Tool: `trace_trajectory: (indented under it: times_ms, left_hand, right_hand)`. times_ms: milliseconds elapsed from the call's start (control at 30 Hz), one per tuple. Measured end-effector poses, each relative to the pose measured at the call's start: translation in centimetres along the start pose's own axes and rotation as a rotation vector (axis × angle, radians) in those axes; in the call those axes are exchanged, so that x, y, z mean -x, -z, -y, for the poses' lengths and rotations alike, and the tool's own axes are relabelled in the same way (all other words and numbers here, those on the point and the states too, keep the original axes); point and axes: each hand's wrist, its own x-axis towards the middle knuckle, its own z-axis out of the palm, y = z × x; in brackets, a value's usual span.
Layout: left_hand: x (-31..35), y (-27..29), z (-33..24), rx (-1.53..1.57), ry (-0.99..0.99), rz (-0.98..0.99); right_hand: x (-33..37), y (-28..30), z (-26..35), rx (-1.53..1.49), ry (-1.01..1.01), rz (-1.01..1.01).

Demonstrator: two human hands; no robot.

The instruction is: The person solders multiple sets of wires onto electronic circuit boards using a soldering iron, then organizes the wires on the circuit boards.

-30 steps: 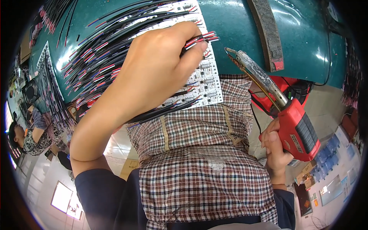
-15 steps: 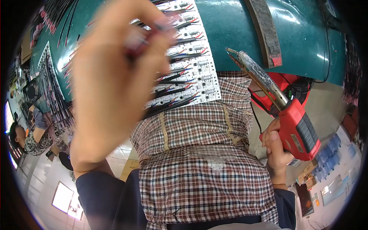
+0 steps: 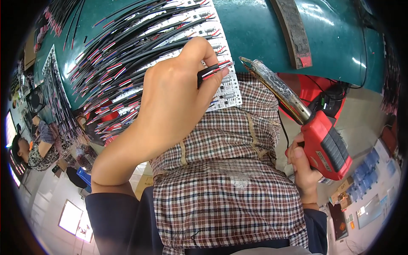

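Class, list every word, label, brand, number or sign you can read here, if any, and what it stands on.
No text is clear enough to quote.
Pale label on the red soldering gun: too small to read.
Markings on the white circuit boards: too tiny.
Marks on the brown cardboard: too small.
Anything farther off: too blurred.

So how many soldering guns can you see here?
1: the red soldering gun, held in the right hand, its tip pointing up and left in the picture. Others farther off could be hidden.
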Motion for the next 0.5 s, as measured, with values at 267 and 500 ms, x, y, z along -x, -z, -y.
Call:
trace_trajectory:
  times_ms: [267, 500]
  left_hand:
    - [0.2, -0.7, 0.7, -0.105, -0.087, -0.088]
    - [0.1, -1.0, 0.8, -0.118, -0.126, -0.147]
  right_hand:
    - [0.0, 0.1, -0.6, 0.139, 0.094, 0.06]
    - [-0.7, -0.2, -0.4, 0.13, 0.146, 0.101]
